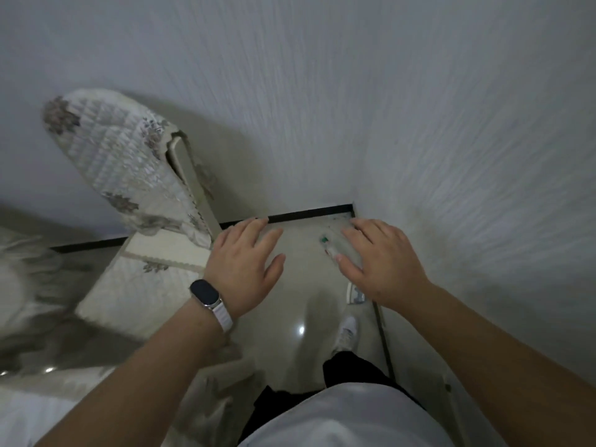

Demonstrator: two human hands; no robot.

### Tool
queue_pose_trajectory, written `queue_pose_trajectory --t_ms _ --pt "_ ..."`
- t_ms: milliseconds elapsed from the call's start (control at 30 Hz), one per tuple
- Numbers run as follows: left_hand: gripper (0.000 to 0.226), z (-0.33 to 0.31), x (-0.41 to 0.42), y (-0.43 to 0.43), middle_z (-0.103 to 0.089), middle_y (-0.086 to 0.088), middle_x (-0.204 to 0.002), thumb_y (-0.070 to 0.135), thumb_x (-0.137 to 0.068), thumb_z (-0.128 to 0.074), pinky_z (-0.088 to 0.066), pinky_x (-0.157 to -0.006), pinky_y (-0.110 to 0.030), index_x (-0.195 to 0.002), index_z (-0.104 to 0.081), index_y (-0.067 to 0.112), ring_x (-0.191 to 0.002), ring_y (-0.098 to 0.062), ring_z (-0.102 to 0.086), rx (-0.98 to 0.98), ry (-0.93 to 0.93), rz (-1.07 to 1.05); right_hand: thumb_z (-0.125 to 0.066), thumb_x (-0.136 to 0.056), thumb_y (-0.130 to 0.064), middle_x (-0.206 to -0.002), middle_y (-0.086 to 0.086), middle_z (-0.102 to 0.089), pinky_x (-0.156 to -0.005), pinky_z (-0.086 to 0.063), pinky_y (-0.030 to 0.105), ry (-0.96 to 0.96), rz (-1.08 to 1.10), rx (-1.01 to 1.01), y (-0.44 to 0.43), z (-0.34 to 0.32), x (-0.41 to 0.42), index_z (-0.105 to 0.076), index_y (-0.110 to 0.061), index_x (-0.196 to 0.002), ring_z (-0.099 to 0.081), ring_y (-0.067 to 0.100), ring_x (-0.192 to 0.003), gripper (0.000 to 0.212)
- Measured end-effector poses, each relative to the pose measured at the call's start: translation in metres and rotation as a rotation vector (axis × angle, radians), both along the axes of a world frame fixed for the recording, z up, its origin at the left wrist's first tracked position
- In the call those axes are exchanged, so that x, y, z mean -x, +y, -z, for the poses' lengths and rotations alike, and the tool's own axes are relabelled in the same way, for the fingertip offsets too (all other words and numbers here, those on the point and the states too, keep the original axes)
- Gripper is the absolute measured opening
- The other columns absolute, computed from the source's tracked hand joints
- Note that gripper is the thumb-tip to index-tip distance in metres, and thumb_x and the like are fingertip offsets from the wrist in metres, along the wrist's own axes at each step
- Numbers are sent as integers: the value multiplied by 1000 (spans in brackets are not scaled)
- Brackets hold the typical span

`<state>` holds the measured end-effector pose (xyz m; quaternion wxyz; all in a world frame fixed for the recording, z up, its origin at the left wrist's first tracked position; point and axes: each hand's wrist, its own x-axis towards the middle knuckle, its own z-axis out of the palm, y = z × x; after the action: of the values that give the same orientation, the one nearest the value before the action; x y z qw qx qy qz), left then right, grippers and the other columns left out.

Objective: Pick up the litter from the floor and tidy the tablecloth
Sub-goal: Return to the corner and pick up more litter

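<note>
A small piece of litter [326, 243] with a green bit lies on the pale tiled floor [300, 285] near the room's corner. My right hand [380, 262] hovers over the floor just right of it, fingers spread and holding nothing. My left hand [245, 262], with a dark smartwatch on a white strap at the wrist, is held out flat to the left of the litter, also holding nothing. A quilted floral cloth [113, 156] covers a chair at the left. At the far left edge a blurred patterned tablecloth [29, 301] shows.
Two textured white walls [419, 108] meet in a corner with a black skirting strip [309, 212] along the floor. The chair's cushioned seat [142, 285] juts out below my left hand. My white shoe [347, 332] and dark trouser leg stand on the floor.
</note>
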<state>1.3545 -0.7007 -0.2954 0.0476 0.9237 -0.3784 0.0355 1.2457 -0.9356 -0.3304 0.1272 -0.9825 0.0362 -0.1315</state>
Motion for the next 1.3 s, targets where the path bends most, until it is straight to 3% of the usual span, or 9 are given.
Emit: queue_pose_trajectory --t_ms 233,367,567,800,1100,1200,1300 --pt "50 7 -73 -61 -59 -10 -130 47 -90 -43 -43 -96 -46 -128 -62 19 -118 -35 -54 -13 6 15 -58 -85 -39 -117 11 -66 -83 -50 40 -29 95 -105 -54 9 -75 -68 -9 -116 -63 30 -101 44" --pt "49 25 -104 -87 -59 -11 -130 46 -89 -46 -45 -94 -48 -126 -61 18 -115 -36 -55 -9 45 58 -45 -89 -44 -124 14 -63 -89 -49 43 94 171 -129 -75 19 -89 -65 -7 -120 -60 33 -109 52" --pt "53 94 -152 -115 -59 -14 -130 47 -89 -43 -45 -93 -49 -126 -62 15 -114 -37 -57 15 199 96 -43 -90 -45 -123 15 -63 -86 -49 44 218 223 -131 -92 71 -105 -64 -8 -121 -60 34 -107 53" --pt "54 249 -198 -147 -60 -18 -129 46 -89 -46 -48 -90 -50 -127 -61 11 -114 -39 -57 61 438 42 -49 -87 -43 -121 15 -63 -82 -49 42 354 335 -201 -101 191 -134 -66 -6 -115 -60 34 -104 49" --pt "52 492 -207 -188 -63 -16 -121 41 -89 -49 -50 -87 -46 -127 -61 8 -106 -39 -58 104 658 -127 -59 -88 -34 -120 13 -62 -82 -51 40 463 396 -346 -107 430 -152 -62 -6 -121 -60 31 -99 44" --pt "54 577 -208 -201 -59 -14 -128 45 -90 -49 -44 -97 -41 -132 -57 12 -116 -33 -54 103 786 -225 -55 -88 -37 -119 11 -61 -80 -52 44 505 418 -390 -110 514 -145 -62 -8 -121 -60 29 -97 45" --pt "47 657 -203 -212 -58 -8 -129 43 -95 -56 -45 -93 -32 -133 -54 17 -112 -25 -57 157 980 -471 -56 -85 -33 -123 16 -60 -82 -53 46 565 431 -402 -110 595 -128 -58 -5 -127 -59 34 -102 51"
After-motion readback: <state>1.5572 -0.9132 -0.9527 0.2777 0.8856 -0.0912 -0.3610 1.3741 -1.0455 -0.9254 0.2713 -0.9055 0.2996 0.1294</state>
